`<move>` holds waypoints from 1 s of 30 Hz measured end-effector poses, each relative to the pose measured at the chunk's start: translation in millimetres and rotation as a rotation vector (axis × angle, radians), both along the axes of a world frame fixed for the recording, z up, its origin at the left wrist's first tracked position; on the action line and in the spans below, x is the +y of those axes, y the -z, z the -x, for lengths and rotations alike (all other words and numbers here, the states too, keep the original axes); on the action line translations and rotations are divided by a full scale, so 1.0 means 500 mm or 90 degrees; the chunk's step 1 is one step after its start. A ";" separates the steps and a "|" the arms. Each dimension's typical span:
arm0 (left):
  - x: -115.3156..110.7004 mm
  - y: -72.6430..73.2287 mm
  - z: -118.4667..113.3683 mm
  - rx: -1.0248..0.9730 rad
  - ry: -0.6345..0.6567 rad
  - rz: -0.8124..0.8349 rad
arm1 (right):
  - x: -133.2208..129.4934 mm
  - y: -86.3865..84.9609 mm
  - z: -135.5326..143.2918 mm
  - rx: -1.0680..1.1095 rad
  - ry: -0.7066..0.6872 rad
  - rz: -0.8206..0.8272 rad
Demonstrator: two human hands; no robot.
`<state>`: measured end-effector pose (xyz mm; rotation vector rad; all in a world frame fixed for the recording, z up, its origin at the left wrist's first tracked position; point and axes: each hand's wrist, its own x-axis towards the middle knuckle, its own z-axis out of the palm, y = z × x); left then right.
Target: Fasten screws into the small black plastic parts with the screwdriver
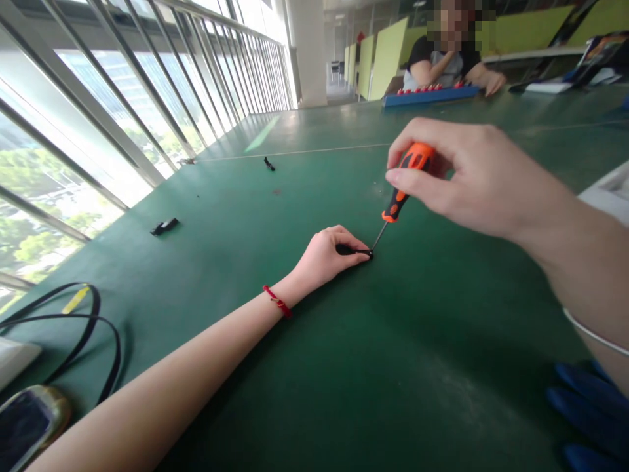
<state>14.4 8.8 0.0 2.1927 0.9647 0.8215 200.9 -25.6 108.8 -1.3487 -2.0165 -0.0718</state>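
My right hand (pixel 457 170) grips an orange and black screwdriver (pixel 400 190) by its handle. The shaft slants down to the left, and its tip meets the end of a small black part (pixel 362 252). Thumb and fingers of my left hand (pixel 334 252) pinch that part against the green table (pixel 314 367). Much of the part is hidden by the fingers, and its exact kind cannot be made out.
Small black pieces (pixel 165 227) (pixel 268 164) lie to the left and farther back. A black cable (pixel 98 314) and a phone-like device (pixel 32 419) are at the lower left. Blue gloves (pixel 584 400) lie lower right. Across the table a person (pixel 442 62) sits behind a blue tray (pixel 432 96).
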 end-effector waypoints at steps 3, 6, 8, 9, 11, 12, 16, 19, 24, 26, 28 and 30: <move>0.001 0.001 -0.001 0.009 -0.003 -0.009 | -0.004 0.000 0.003 0.001 0.003 -0.016; -0.001 0.002 0.000 0.025 -0.002 -0.026 | -0.006 0.001 0.004 0.029 -0.020 -0.006; -0.002 0.002 0.001 0.033 -0.002 -0.036 | -0.007 0.002 0.005 0.032 -0.009 0.001; -0.002 0.002 0.002 0.035 -0.001 -0.039 | -0.007 0.002 0.005 0.025 0.002 -0.002; -0.002 0.002 0.002 0.037 -0.001 -0.042 | -0.008 0.002 0.004 0.008 0.010 -0.014; -0.003 0.002 0.002 0.038 -0.002 -0.044 | -0.007 0.002 0.003 0.002 0.007 -0.021; -0.005 0.001 0.000 0.054 -0.010 -0.065 | -0.006 0.002 0.000 0.016 -0.032 -0.034; -0.007 0.000 -0.001 0.071 -0.021 -0.077 | -0.005 0.002 -0.001 0.006 -0.025 -0.029; -0.011 0.001 0.002 0.078 -0.024 -0.076 | -0.005 0.000 -0.004 0.022 -0.024 -0.011; -0.012 0.001 0.004 0.084 -0.034 -0.081 | -0.006 0.000 -0.004 0.035 -0.037 -0.011; -0.012 0.000 0.004 0.083 -0.041 -0.083 | -0.008 -0.002 -0.004 0.027 -0.035 -0.010; -0.011 -0.002 0.005 0.077 -0.038 -0.073 | -0.008 -0.003 -0.003 0.009 -0.017 -0.004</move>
